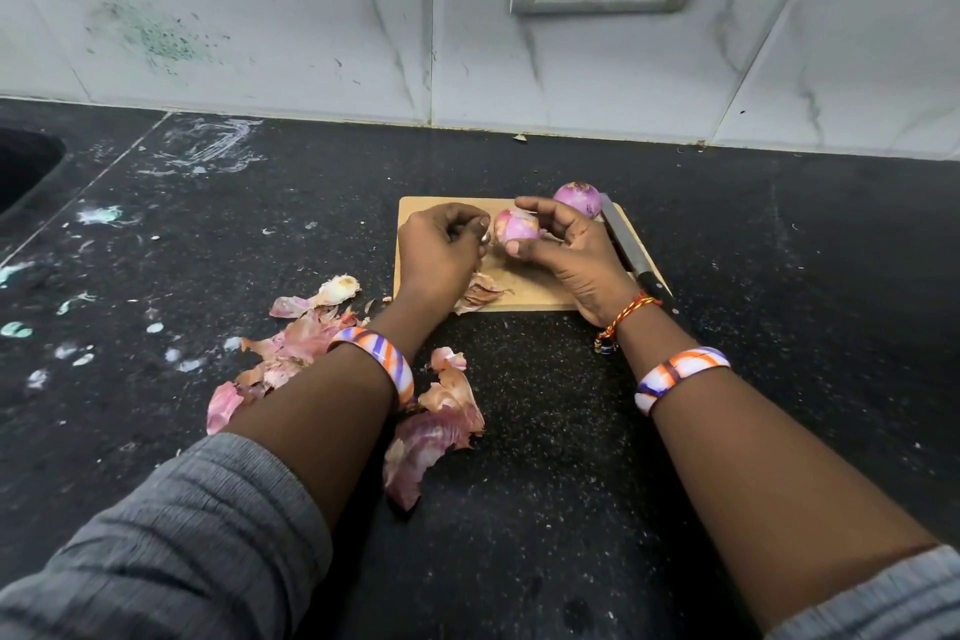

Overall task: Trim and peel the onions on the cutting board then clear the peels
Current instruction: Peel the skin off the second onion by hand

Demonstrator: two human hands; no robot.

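Onions first: the one I'm working on (516, 229) sits in my right hand (563, 252), held just above the middle of the cutting board (540, 294), fingers curled over the top and thumb tucked under it. It's mostly down to the shiny purple layer, with a pale flap of skin on the side facing my left hand (441, 250). That hand is right beside it, nearly touching, fingers curled in like a pinch. Can't honestly tell if there's a sliver of skin between them or nothing at all.

So the onion lies directly right of my left fingertips, and I reckon the next pull goes leftward, away from the holding hand. Can't make out which way its root-to-tip axis points with my fingers over it.

Onion number 2 (575, 199) sits at the board's far right corner, already looking peeled, just beside the knife (626, 250), which lies along the right edge with its handle toward me. Bit close for comfort on that side.

1 scrap of peel (480, 294) is on the board's near edge by my left wrist. The big pile of peels (311, 343) is off the board on the black counter (779, 276), to the left and under my left forearm. The counter to the right looks open, and the sink (26, 166) sits far left.
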